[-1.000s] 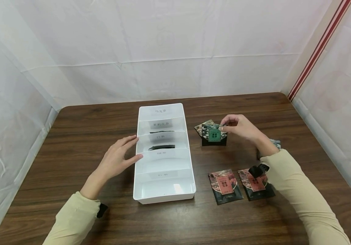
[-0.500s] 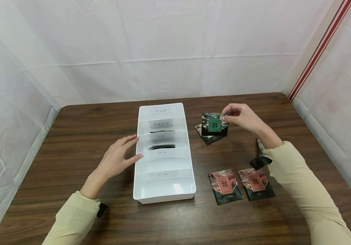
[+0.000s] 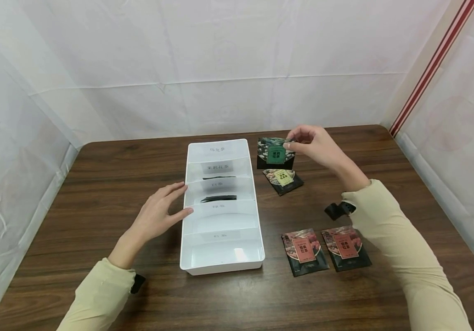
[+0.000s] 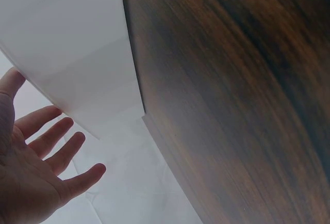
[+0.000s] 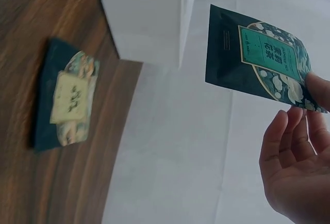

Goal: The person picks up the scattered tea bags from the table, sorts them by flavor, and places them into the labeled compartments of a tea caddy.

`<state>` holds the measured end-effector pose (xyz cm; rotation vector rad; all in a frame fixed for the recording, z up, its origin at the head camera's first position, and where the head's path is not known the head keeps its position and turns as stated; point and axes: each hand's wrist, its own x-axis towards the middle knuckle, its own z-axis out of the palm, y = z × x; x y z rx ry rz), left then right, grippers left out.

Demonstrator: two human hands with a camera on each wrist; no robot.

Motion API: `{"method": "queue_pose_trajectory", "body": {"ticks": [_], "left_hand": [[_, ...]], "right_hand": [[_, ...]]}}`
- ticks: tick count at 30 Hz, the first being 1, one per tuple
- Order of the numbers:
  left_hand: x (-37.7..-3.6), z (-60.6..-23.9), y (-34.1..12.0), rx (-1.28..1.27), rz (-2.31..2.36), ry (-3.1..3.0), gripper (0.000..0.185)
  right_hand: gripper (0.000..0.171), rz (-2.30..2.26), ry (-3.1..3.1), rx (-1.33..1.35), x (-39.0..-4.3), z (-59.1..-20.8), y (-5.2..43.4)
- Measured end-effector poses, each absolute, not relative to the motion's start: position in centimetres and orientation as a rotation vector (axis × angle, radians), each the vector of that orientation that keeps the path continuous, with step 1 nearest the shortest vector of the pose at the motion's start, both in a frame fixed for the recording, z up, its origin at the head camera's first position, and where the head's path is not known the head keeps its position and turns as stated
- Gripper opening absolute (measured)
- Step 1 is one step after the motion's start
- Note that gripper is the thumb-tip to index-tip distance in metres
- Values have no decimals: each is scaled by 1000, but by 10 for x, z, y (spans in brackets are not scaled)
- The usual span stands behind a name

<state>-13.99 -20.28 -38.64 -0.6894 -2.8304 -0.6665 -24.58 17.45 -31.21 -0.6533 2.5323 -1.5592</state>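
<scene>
Nearest me, two red-labelled tea packets [image 3: 304, 251] are lying flat on the wooden table [image 3: 96, 184]. I am resting my left hand [image 3: 159, 215], fingers relaxed, against the white divided tray [image 3: 220, 264]. Farther right, my right hand [image 3: 317, 146] is pinching a green-labelled tea packet [image 3: 275, 153] in the air above a yellow-labelled packet [image 3: 283, 180].
</scene>
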Motion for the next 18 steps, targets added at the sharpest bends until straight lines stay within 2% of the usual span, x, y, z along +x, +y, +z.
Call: {"method": "queue_pose_trajectory", "body": {"ticks": [10, 18], "left_hand": [[-140, -386, -203, -685, -671, -2835, 60], [-139, -387, -202, -683, -674, -2832, 60]], "right_hand": [[14, -1626, 2544, -770, -228, -286, 133], [14, -1687, 2536, -868, -241, -311, 109]]}}
